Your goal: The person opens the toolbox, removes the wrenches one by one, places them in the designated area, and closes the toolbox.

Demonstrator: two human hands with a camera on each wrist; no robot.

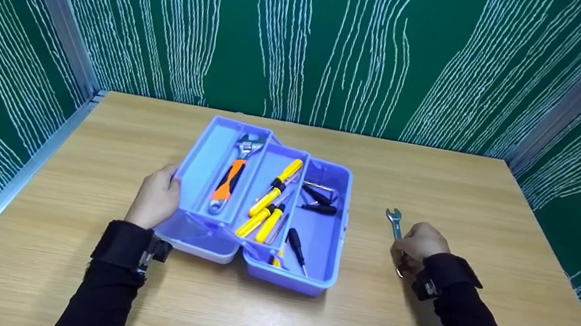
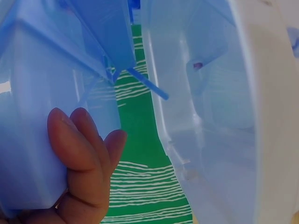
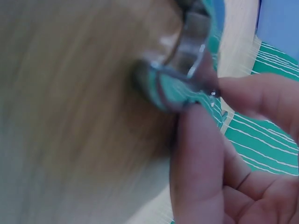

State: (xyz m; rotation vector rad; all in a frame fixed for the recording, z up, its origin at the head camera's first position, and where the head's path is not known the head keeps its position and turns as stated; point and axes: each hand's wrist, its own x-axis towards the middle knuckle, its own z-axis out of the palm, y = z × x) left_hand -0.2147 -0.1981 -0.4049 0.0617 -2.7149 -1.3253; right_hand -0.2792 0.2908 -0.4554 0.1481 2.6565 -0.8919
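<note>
A blue-purple toolbox [image 1: 320,249] stands unfolded left of the table's middle. At its left side my left hand [image 1: 155,199] grips the upper tray [image 1: 201,162]; the left wrist view shows fingers [image 2: 77,144] against the tray's wall. In that tray lies an adjustable wrench [image 1: 229,179] with an orange and black handle. Several yellow-handled screwdrivers [image 1: 277,187] fill the middle tray. To the right, my right hand [image 1: 423,243] pinches a small silver open-ended wrench [image 1: 395,222] between thumb and fingers, low over the table. Part of its shaft is hidden by the hand.
Black-handled screwdrivers [image 1: 297,248] and other small tools lie in the toolbox's deep right compartment. The wooden table [image 1: 495,223] is bounded by green walls [image 1: 318,42] with white wavy lines at the back and both sides.
</note>
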